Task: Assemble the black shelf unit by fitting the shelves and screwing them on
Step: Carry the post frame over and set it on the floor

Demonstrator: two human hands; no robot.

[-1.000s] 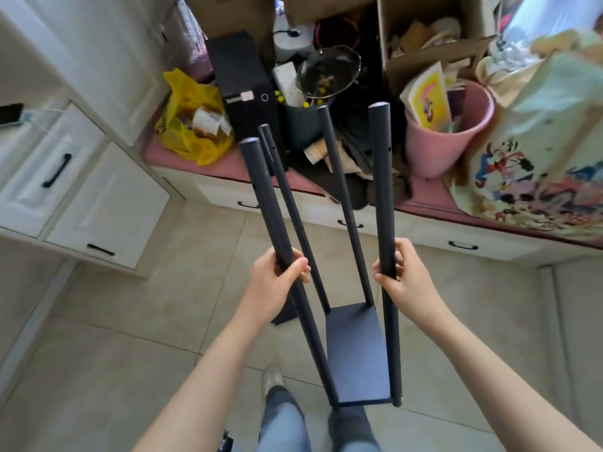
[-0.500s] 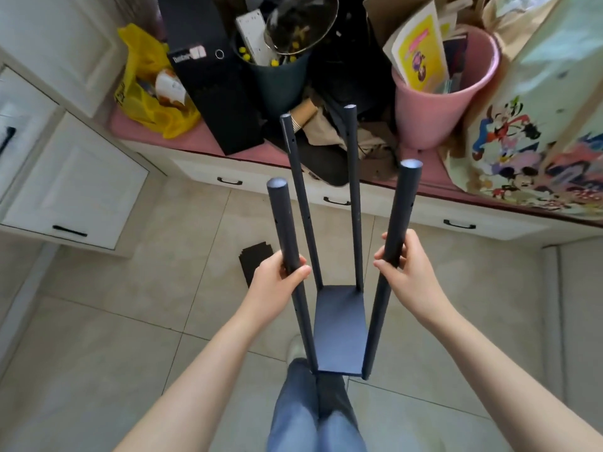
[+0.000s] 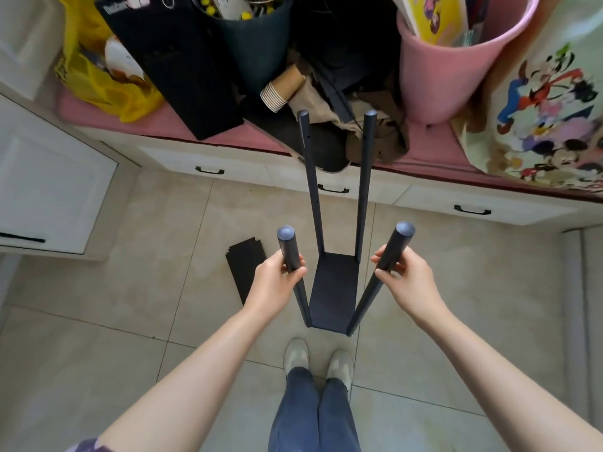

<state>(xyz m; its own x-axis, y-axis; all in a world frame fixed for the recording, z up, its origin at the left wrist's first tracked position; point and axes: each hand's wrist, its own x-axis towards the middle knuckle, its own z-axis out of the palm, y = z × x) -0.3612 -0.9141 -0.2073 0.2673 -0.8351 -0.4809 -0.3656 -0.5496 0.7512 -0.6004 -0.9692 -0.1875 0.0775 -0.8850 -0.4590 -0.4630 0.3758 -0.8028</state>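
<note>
Head view shows the black shelf unit (image 3: 332,288) standing upright on the tiled floor (image 3: 130,305) just ahead of the person's shoes, one shelf fitted low between its four poles. Left hand (image 3: 277,282) has its fingers closed round the near left pole; right hand (image 3: 404,275) wraps the near right pole. Loose black panels (image 3: 243,265) lie flat at ten o'clock from the unit.

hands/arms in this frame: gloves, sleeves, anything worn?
No gloves: the left hand and the right hand are both bare. No rings, watch or bands show on the fingers or wrists. Both forearms are uncovered up to the frame edge. Only a scrap of patterned purplish sleeve shows by the left arm at the bottom left corner; no sleeve is visible on the right arm.
</note>
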